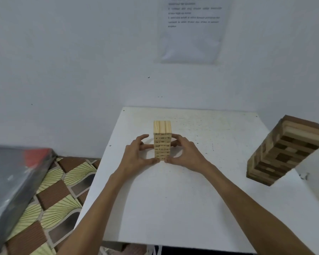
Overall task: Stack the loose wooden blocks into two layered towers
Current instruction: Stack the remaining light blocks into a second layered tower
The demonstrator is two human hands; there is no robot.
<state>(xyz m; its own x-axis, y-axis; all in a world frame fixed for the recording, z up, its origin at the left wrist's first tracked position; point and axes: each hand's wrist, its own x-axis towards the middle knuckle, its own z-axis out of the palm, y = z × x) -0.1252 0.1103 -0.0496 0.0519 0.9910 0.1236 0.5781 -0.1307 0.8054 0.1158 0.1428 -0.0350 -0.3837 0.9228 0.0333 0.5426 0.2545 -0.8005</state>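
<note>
A small tower of pale wooden blocks (pixel 162 138) with printed numbers stands upright near the middle of the white table (pixel 173 208). My left hand (pixel 136 155) cups its left side and my right hand (pixel 184 153) cups its right side. Both thumbs press near the tower's base and the fingers wrap round the back. A larger tower of mixed dark and light wooden blocks (pixel 285 150) stands at the table's right edge, apart from both hands.
A white wall rises behind the table, with a printed paper sheet (pixel 191 28) stuck to it. Left of the table lies a patterned mat (pixel 50 199) on the floor, and a dark glossy slab (pixel 11 181) rests at the far left.
</note>
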